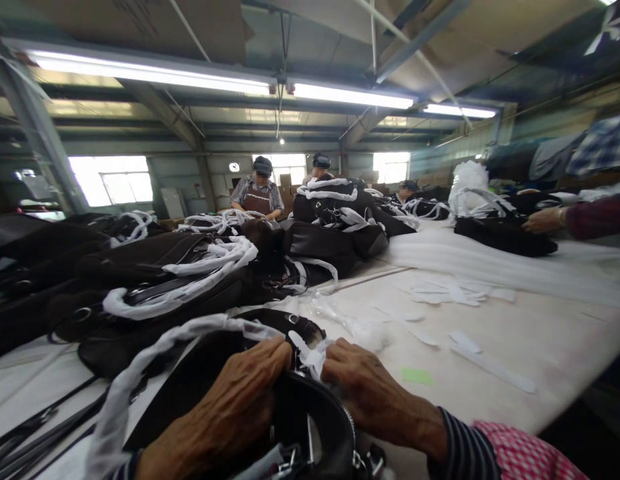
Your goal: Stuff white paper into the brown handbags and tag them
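Observation:
A black handbag (pixel 326 415) lies open in front of me, its metal zipper running along the rim. One handle, wrapped in white material (pixel 121 387), arches over its left side. My left hand (pixel 240 393) is closed at the bag's upper edge, fingers bent and pressed together; the fingertips' exact hold is partly hidden. My right hand (pixel 367 387) pinches a crumpled white wrapping strip (pixel 313 357) beside the zipper. Metal clasps and a ring show near the bag's lower edge.
Black bags (pixel 155 267) with white-wrapped handles are piled at left and centre. White paper strips (pixel 490 363) and a green slip (pixel 417 376) lie on the pale table (pixel 555 333). Black straps (pixel 45 427) lie at lower left. A co-worker's hand (pixel 545 220) touches a bag at right.

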Demonstrator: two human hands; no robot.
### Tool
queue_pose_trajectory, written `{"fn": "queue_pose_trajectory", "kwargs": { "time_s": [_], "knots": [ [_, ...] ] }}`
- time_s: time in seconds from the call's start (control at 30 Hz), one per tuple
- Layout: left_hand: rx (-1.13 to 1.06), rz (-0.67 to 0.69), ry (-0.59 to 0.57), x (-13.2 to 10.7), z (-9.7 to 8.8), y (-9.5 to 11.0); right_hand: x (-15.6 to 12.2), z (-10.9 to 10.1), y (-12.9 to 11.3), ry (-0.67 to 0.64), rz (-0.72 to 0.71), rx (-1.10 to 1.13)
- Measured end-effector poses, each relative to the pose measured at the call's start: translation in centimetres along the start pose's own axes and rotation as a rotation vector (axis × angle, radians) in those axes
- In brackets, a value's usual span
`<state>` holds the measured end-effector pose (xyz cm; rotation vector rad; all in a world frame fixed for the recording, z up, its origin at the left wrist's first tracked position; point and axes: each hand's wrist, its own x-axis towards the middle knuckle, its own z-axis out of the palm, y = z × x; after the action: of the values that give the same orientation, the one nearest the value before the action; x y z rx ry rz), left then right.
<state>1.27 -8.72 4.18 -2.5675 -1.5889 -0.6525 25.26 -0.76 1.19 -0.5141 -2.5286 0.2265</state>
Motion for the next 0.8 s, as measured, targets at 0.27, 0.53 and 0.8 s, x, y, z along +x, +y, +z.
{"fn": "queue_pose_trajectory", "kwargs": {
  "time_s": [0.27,0.53,0.8],
  "knots": [
    [0.292,0.154,0.216,1.3,-5.1,2.6,0.3,-1.2,0.5,-0.15,-0.132,0.049],
    [0.203,0.28,0.325,1.1,-4.7,3.0,0.4,-1.9,1.3,-0.209,-0.187,0.2],
    [0.248,0.067,0.024,-1.0,-4.4,1.6,-1.4,-1.1,2.0,0.133,0.032,0.38]
  ]
}}
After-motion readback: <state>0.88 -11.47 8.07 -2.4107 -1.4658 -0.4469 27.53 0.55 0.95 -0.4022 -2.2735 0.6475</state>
